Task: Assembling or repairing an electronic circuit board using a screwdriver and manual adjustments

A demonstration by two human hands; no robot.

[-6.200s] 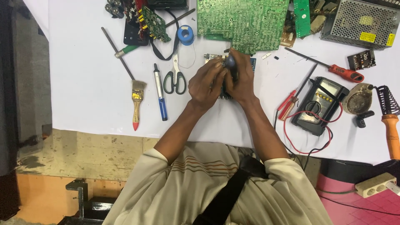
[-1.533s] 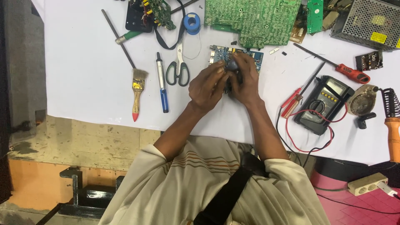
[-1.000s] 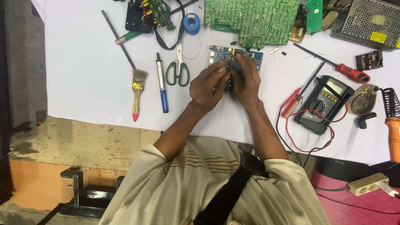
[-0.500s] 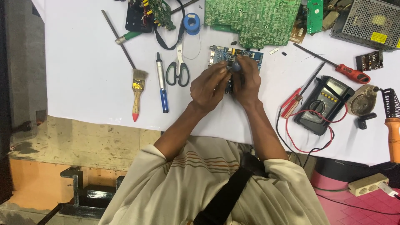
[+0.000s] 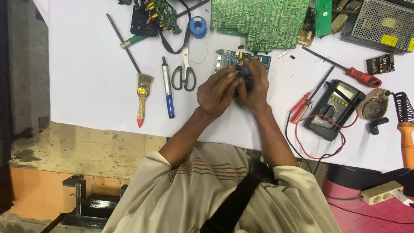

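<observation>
At the far left of the frame a bare strip of worn wooden bench (image 5: 108, 146) shows below the white sheet (image 5: 86, 86) that covers the work surface. On the sheet, left of centre, a paintbrush (image 5: 142, 96) with a red-tipped handle lies upright in the picture, with a thin dark rod (image 5: 123, 47) slanting above it. Just right of the brush lies a blue-and-white pen-shaped tool (image 5: 167, 88), then a pair of scissors (image 5: 185, 71) with dark handles. In the upper middle sits a small blue spool (image 5: 198, 26), and beside it a large green circuit board (image 5: 258, 19) reaches to the top edge.

At the centre the left hand (image 5: 217, 90) and the right hand (image 5: 254, 86) meet, fingers curled inward and pinched together around a small dark rounded part (image 5: 245, 72). The part sits between the fingertips of both hands, directly over a small blue circuit board (image 5: 228, 57) that lies flat on the sheet just below the green board. What exactly the dark part is cannot be told, as the fingers cover most of it.

Right of the hands a red-handled screwdriver (image 5: 302, 103) lies slanted, near a dark multimeter (image 5: 332, 110) with red and black leads looping below it. Above it lies a second red-handled screwdriver (image 5: 360, 77). In the upper right corner stands a metal mesh box (image 5: 379, 21), and at the far right edge an orange-handled soldering iron (image 5: 405, 129) rests.
</observation>
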